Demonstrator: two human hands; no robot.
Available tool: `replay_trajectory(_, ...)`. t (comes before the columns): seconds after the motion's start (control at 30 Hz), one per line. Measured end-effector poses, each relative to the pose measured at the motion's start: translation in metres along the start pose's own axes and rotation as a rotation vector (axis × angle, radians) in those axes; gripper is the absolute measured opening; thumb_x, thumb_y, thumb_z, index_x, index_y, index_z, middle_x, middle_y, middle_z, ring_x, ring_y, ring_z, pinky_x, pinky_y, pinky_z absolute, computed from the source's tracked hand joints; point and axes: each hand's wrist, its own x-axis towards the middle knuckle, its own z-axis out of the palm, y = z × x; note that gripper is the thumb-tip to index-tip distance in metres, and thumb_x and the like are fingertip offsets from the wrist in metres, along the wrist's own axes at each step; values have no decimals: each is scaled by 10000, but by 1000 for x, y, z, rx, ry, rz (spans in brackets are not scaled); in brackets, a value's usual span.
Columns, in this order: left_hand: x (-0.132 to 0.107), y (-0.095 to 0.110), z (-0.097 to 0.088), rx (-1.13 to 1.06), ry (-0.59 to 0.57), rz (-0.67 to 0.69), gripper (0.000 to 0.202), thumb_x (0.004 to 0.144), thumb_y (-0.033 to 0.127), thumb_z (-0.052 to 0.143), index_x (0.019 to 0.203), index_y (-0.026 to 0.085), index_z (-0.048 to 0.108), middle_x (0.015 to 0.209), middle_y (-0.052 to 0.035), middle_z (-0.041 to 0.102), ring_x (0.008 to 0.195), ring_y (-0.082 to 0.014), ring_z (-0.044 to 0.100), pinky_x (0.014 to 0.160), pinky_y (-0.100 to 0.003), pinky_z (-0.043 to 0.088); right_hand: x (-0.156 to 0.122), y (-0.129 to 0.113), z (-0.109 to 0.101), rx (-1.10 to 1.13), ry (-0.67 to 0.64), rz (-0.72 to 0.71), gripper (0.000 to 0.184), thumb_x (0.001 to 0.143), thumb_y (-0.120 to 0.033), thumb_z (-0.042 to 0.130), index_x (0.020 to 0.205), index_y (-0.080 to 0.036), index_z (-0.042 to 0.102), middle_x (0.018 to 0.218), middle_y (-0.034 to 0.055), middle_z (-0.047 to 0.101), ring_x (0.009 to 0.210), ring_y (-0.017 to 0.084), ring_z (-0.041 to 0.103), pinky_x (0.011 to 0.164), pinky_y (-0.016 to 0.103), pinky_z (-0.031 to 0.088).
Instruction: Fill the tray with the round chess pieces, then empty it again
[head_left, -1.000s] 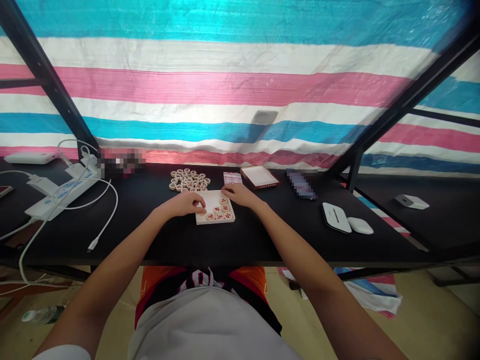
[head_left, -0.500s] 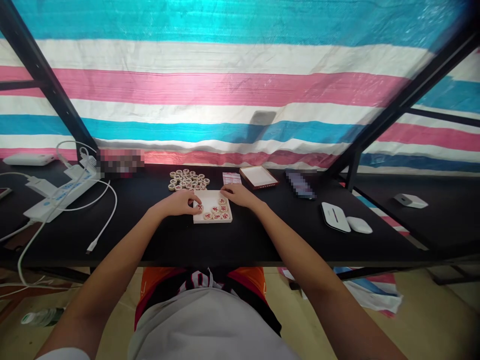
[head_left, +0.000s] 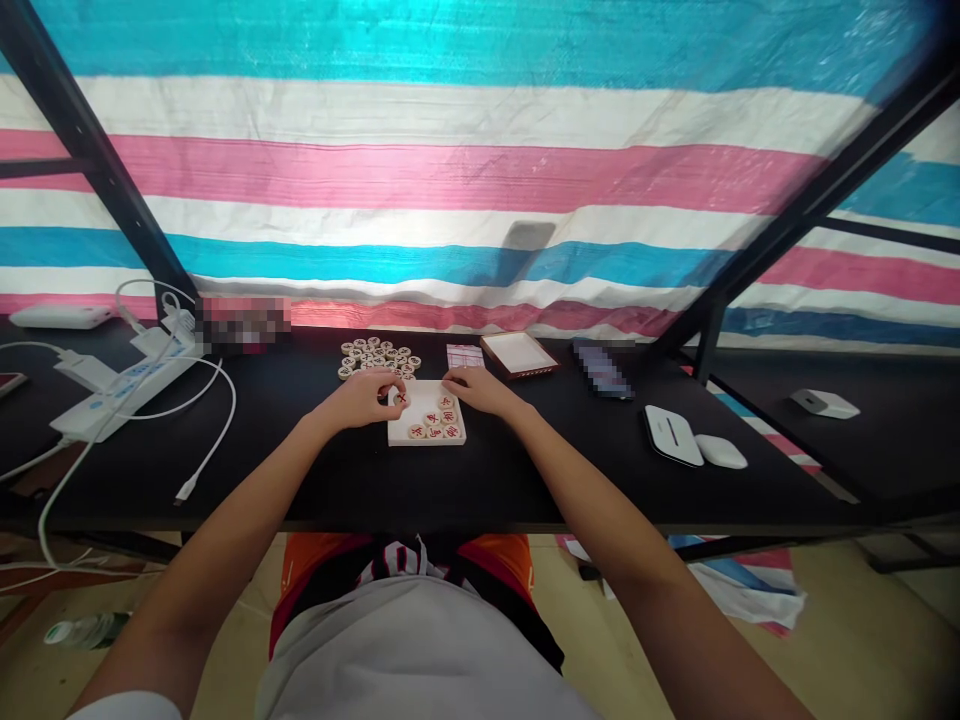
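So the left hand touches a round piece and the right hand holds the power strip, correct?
No, the head view shows the right hand at the far edge of the white tray, not on the power strip; the rest stands.

Makeshift desk nook: black desk, metal frame, striped tarpaulin, power strip.

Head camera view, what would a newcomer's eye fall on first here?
Probably the blue, white and pink striped sheet filling the background. Then the white tray on the black desk, with red-marked discs in it: the left hand has one in its grip near the far left corner, while the right hand rests at the far right corner. On the desk's left, a white power strip stands out.
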Motion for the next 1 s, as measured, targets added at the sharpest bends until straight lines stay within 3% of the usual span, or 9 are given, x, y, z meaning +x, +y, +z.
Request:
replay_trajectory(0.13, -4, -12, -13, -64, 13, -91, 263, 743, 413, 587, 836, 175, 649, 677, 16, 478, 636, -132, 444, 619, -252, 357, -1, -3, -2, 2, -5, 10, 234, 910, -254, 479, 954, -158, 687, 908, 59, 704, 797, 159, 597, 704, 245, 388)
replay_trajectory(0.27, -9, -27, -24, -109, -140, -224, 309, 715, 472, 603, 785, 178, 667, 640, 18, 500, 590, -127, 430, 549, -249, 316, -1, -2, -2, 5, -1, 3, 236, 910, -263, 478, 952, -160, 686, 911, 59, 704, 798, 161, 597, 702, 249, 386)
replay_trajectory(0.43, -10, -29, -24, -131, -292, -256, 290, 681, 460, 613, 744, 178, 638, 625, 19, 521, 575, -126, 454, 524, -244, 321, -1, -3, -2, 9, -5, 14, 232, 909, -261, 482, 949, -161, 687, 913, 61, 704, 806, 165, 598, 706, 253, 391)
replay_trajectory(1.0, -8, -31, -18, -134, -258, -281, 339, 680, 406, 591, 936, 183, 595, 683, 21, 560, 612, -145, 513, 564, -251, 372, 0, 0, 0, 8, 0, -4, 249, 910, -273, 470, 957, -162, 687, 915, 60, 703, 798, 166, 598, 702, 254, 389)
